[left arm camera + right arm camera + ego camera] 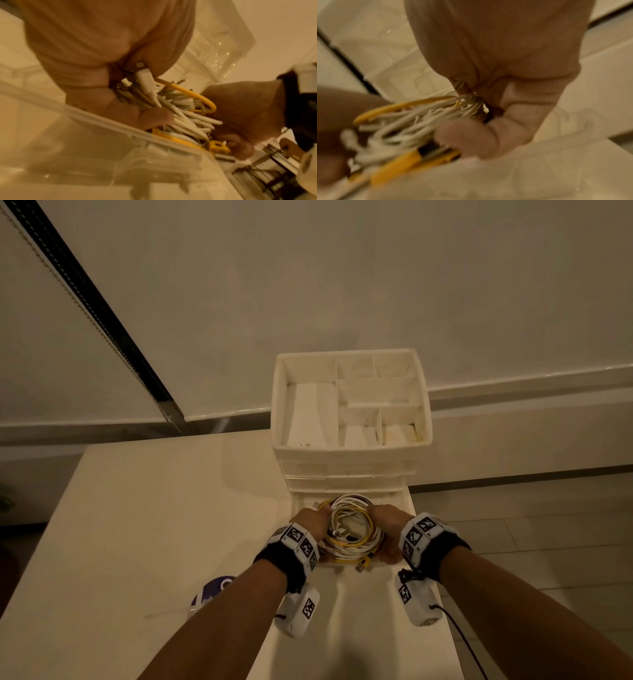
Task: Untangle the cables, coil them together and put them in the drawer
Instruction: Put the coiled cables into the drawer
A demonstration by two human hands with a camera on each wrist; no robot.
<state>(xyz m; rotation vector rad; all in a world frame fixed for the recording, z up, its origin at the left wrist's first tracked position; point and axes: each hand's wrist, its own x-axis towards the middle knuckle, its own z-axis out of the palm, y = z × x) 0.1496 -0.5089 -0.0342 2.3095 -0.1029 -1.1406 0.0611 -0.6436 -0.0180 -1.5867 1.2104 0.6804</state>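
A round coil of white and yellow cables [351, 527] sits over the pulled-out clear drawer [407, 501] at the foot of a small white drawer unit. My left hand [313, 520] grips the coil's left side, fingers curled round the strands [154, 108]. On the coil's right side my right hand [385, 520] grips the bundle [419, 121] between thumb and fingers. A yellow plug [363, 565] hangs over the drawer's near edge. White plugs lie inside the ring. The drawer's clear front wall [120, 142] runs just below my left hand.
The white drawer unit [349, 460] stands on a white table [154, 525], with an open tray of several compartments [352, 398] on top. A purple round thing [215, 590] lies on the table left of my left forearm. Tiled floor lies to the right.
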